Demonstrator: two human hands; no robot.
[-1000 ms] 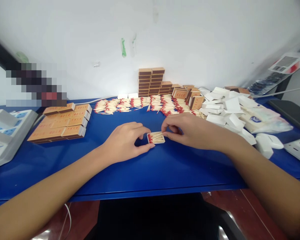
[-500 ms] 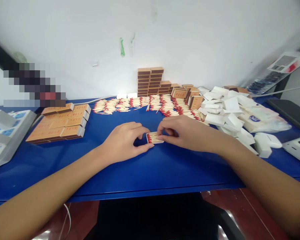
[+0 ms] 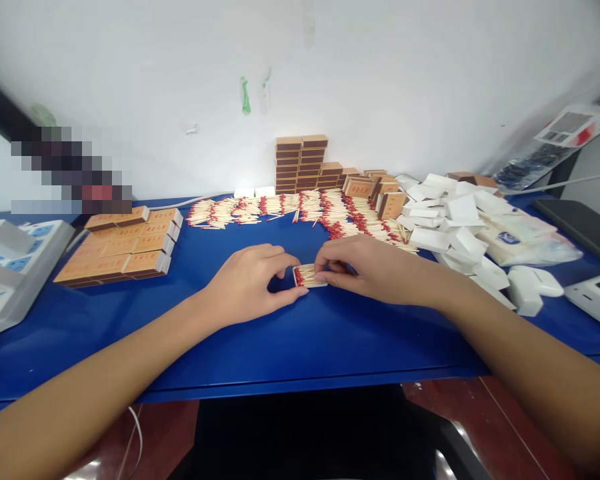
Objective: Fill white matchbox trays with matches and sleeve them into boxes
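A small white matchbox tray (image 3: 297, 279) lies on the blue table in front of me, filled with red-headed matches (image 3: 307, 273) whose heads point left. My left hand (image 3: 254, 283) grips the tray's left end between thumb and fingers. Over the right end, my right hand (image 3: 353, 267) has its thumb and fingertips closed on the matches, hiding that end of the tray. Beyond both hands, loose matches (image 3: 253, 210) spread in a long curved band.
Filled-looking matchboxes (image 3: 125, 247) lie stacked at left beside a white device (image 3: 30, 267). More matchboxes (image 3: 300, 163) are piled against the wall. At right are heaped white trays (image 3: 463, 210), a tissue pack (image 3: 525, 237), a white case (image 3: 530, 287) and a dark flat object (image 3: 580, 227).
My right hand has dipped very slightly, with its fingers still at the tray's right end. The left hand and the tray stay in place.
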